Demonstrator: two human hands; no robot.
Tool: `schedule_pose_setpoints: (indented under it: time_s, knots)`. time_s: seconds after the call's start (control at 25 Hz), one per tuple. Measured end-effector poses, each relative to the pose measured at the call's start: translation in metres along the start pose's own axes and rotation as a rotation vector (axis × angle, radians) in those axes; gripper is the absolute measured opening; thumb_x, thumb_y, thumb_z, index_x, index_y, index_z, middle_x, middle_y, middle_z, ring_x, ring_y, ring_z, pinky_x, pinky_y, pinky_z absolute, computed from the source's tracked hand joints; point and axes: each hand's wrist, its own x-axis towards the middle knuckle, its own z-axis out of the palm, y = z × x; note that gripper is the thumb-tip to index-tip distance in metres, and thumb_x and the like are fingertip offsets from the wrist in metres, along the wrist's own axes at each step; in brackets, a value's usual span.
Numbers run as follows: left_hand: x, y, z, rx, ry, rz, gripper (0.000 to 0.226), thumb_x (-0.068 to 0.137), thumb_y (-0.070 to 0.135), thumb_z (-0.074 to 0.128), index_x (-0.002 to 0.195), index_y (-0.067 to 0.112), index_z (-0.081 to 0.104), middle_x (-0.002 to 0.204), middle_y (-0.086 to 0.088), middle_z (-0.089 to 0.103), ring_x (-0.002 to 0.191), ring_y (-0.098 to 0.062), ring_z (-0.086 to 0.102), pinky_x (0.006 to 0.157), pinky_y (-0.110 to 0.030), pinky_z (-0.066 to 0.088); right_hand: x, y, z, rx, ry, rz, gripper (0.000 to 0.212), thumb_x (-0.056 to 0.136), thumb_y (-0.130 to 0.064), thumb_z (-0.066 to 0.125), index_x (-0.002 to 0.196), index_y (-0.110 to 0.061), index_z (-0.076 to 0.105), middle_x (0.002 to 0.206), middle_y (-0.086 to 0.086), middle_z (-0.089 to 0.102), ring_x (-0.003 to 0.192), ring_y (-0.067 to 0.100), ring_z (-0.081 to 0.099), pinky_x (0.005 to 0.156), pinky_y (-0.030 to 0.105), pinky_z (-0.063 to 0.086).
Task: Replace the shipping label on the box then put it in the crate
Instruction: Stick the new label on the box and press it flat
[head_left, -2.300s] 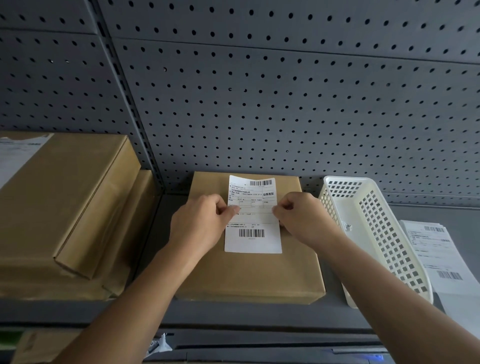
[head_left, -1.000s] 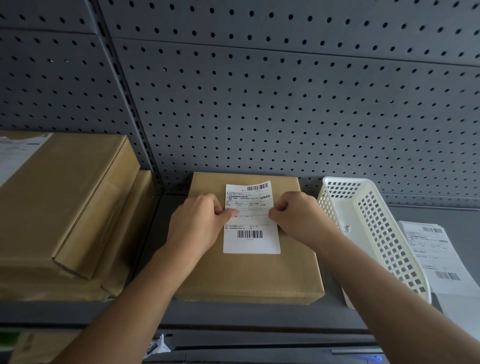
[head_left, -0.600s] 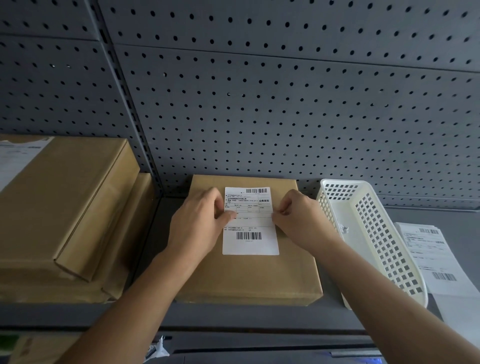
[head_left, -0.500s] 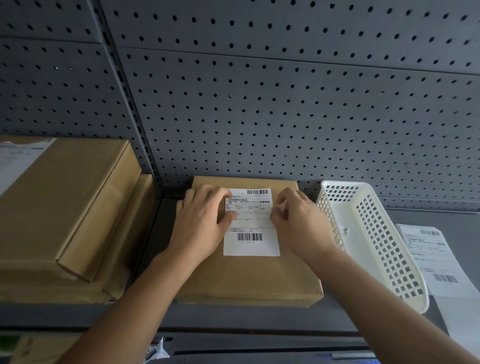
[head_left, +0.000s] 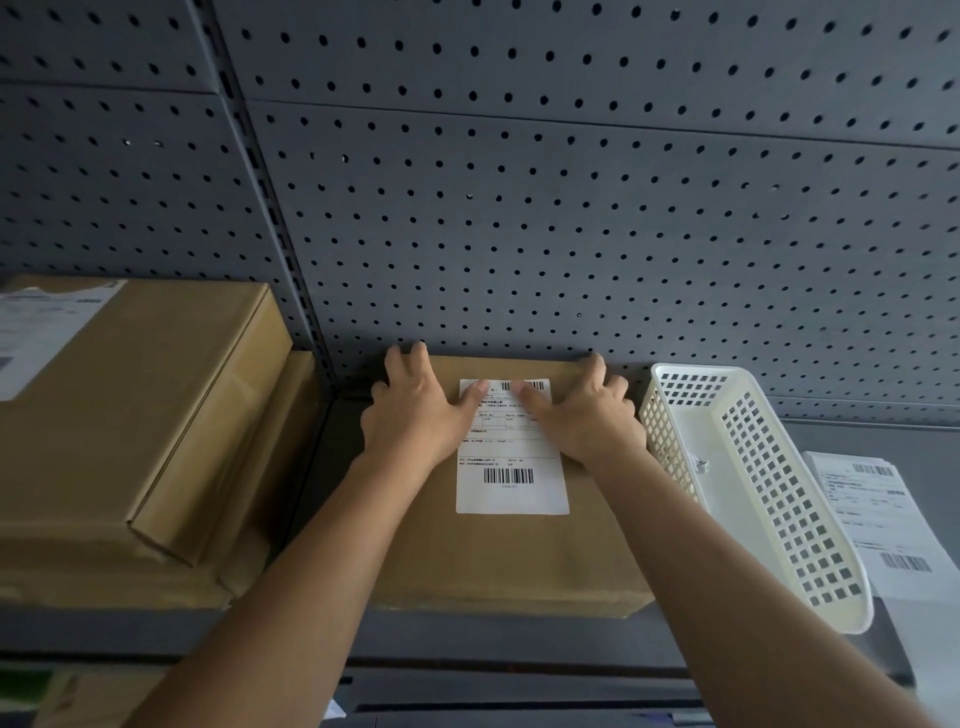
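Note:
A flat brown cardboard box (head_left: 514, 561) lies on the grey shelf in front of me. A white shipping label (head_left: 511, 470) with barcodes lies flat on its top. My left hand (head_left: 415, 410) rests spread on the box, its thumb pressing the label's upper left part. My right hand (head_left: 582, 413) rests spread opposite, thumb on the label's upper right part. Fingers of both hands reach the box's far edge. A white perforated plastic crate (head_left: 753, 483) stands just right of the box, tilted, with nothing visible inside.
Two larger brown boxes (head_left: 119, 431) are stacked at the left, the top one bearing a label. A pile of printed label sheets (head_left: 878, 525) lies right of the crate. A grey pegboard wall (head_left: 571, 208) closes the back of the shelf.
Both hands went from pinching the label's side edges to lying flat with spread fingers, thumbs near its top. The label's lifted top part now lies flat on the box.

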Motion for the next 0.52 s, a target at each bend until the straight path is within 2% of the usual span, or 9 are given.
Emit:
schedule_pose_setpoints:
  time_s: [0.16,0.28,0.52]
  knots:
    - [0.003,0.006,0.005,0.032,0.051,-0.028,0.094,0.084,0.079,0.04,0.151,0.015,0.023,0.157,-0.009,0.025,0.125,-0.038,0.047,0.086,-0.045,0.045,0.004,-0.015,0.004,-0.03,0.048,0.083,0.119,0.064,-0.094,0.042,0.148,-0.013,0.018,0.14,0.016,0.041,0.13,0.033,0.04,0.097,0.052,0.039]
    - [0.003,0.007,0.009,0.074,0.093,-0.034,0.091,0.084,0.08,0.039,0.146,0.014,0.028,0.15,-0.01,0.032,0.119,-0.038,0.05,0.073,-0.04,0.037,0.002,-0.019,0.01,-0.082,0.101,0.102,0.114,0.064,-0.094,0.041,0.142,-0.012,0.024,0.134,0.014,0.044,0.126,0.032,0.042,0.094,0.05,0.038]
    - [0.004,0.007,0.009,0.088,0.11,-0.037,0.084,0.088,0.075,0.039,0.146,0.015,0.03,0.15,-0.01,0.033,0.12,-0.037,0.05,0.073,-0.04,0.035,0.003,-0.017,0.009,-0.02,0.126,0.079,0.097,0.078,-0.083,0.042,0.143,-0.013,0.024,0.137,0.015,0.042,0.13,0.033,0.04,0.099,0.049,0.036]
